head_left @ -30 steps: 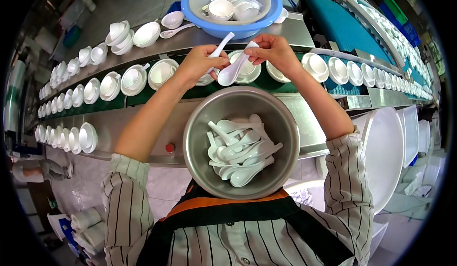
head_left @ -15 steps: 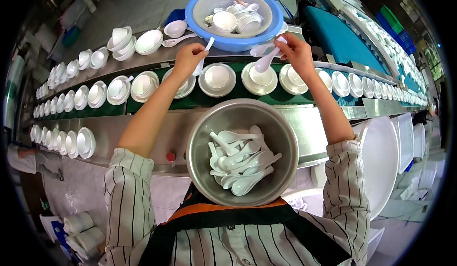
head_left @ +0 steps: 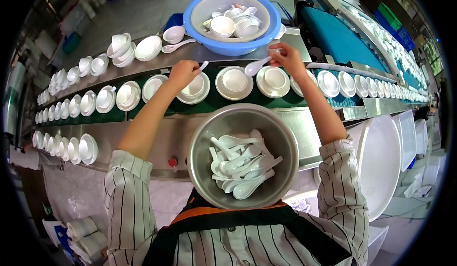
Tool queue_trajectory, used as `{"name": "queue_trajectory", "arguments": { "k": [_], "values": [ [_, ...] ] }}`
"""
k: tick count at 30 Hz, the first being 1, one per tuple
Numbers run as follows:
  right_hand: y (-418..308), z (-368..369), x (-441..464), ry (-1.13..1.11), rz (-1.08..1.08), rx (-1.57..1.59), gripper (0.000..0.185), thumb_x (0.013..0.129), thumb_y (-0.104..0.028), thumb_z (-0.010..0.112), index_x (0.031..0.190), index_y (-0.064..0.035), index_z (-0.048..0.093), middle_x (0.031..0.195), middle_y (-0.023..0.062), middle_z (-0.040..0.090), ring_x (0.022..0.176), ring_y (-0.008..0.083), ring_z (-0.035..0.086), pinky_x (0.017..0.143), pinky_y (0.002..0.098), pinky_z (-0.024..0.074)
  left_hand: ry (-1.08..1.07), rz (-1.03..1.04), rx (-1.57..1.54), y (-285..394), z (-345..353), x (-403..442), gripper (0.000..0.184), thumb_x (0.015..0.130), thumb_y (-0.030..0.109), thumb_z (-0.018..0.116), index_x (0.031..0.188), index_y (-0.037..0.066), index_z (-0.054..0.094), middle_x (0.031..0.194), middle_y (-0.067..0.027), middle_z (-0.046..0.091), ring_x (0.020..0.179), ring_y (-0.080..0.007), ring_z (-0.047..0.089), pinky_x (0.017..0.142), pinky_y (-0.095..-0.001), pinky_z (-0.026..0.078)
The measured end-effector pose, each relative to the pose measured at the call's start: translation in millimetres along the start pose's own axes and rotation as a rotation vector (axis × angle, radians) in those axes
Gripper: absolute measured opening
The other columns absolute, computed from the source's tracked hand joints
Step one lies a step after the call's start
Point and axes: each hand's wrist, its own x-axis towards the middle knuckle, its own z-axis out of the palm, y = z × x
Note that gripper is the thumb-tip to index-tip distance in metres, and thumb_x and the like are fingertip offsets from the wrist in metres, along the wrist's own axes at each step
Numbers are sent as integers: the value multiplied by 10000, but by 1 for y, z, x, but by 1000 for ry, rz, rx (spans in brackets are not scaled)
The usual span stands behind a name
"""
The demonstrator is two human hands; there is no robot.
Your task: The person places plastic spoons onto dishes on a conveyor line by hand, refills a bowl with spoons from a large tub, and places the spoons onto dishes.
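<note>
My left hand [head_left: 184,74] is closed on a white spoon, its handle tip [head_left: 203,65] poking out past the fingers. The rest of that spoon is hidden, over a bowl and plate set [head_left: 193,87] on the green belt. My right hand [head_left: 287,59] pinches another white spoon [head_left: 256,67] by its handle. That spoon's scoop hangs between two more sets, a left one [head_left: 234,81] and a right one [head_left: 274,79]. Close to my body, a steel basin [head_left: 197,171] holds a heap of white spoons [head_left: 245,163].
Beyond the belt stands a blue tub [head_left: 228,48] of bowls and spoons. Stacked bowls [head_left: 148,48] and a loose spoon [head_left: 178,46] sit on the metal ledge. A teal conveyor [head_left: 338,37] runs at the right. A red button [head_left: 173,162] is on the near metal edge.
The sets on the green belt have shifted left. Both hands have come down closer to the belt, each with its spoon, the right one also slightly leftward.
</note>
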Motion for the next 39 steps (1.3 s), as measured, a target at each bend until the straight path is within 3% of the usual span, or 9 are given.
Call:
{"name": "queue_trajectory", "arguments": {
  "k": [8,10,15,18,21,24,30,32,39],
  "values": [
    [50,-14,9,-59,-50,-204,90,824,-65,622,897,-13,628,734,52,644,629,100,619,590,246,521,-158,-74,369,4,-21,-5,407,728,295,725,998,9,620,979,-160,599,988,-319,550,808,-405,459],
    [48,-13,1,-78,-247,-671,187,775,-149,683,918,-39,637,825,109,669,669,203,633,628,303,506,-114,-55,483,10,-25,-14,465,722,291,729,1056,-4,595,1027,-165,587,1019,-333,533,850,-402,448],
    [-33,18,-46,-6,-505,-639,161,773,-174,678,881,-68,622,835,102,658,699,271,633,628,347,500,40,204,-19,100,-57,-47,228,763,173,670,899,5,597,893,-141,606,845,-295,571,738,-375,454],
    [-73,52,-99,-460,-641,-718,115,747,-130,674,827,-72,613,799,70,637,692,255,629,595,328,497,-271,450,-127,162,-61,-97,159,744,189,670,730,42,610,722,-95,590,699,-255,581,597,-372,455],
    [-63,85,-140,-1061,-431,-1317,99,735,-155,643,787,-74,620,765,100,625,696,242,637,594,344,508,-454,663,193,162,-27,-128,151,716,183,669,701,41,617,711,-82,600,769,-246,559,703,-363,423],
    [-41,79,-146,-922,-642,-1296,118,740,-178,664,752,-67,627,754,100,649,691,236,653,610,342,510,-462,719,237,146,-16,-136,136,719,171,658,715,43,612,696,-94,592,763,-249,556,715,-364,417],
    [-94,30,-90,-475,-55,-323,150,816,-138,654,928,-39,665,770,127,659,610,175,598,622,302,494,-622,385,-57,153,-54,-128,121,743,140,661,822,50,653,736,-111,615,721,-243,591,672,-365,447],
    [-69,13,-51,-142,-494,-741,142,827,-128,637,933,-36,661,855,120,666,658,231,629,599,313,486,-612,272,-238,159,-69,-122,137,755,118,660,877,58,667,782,-113,637,730,-225,606,668,-336,461],
    [22,13,-2,-269,-431,-1147,174,758,-164,661,924,-112,672,800,129,636,773,313,629,707,407,509,-588,-76,-876,156,-86,-95,109,808,112,674,884,34,669,808,2,644,740,-63,578,681,-213,463]
  ]
}}
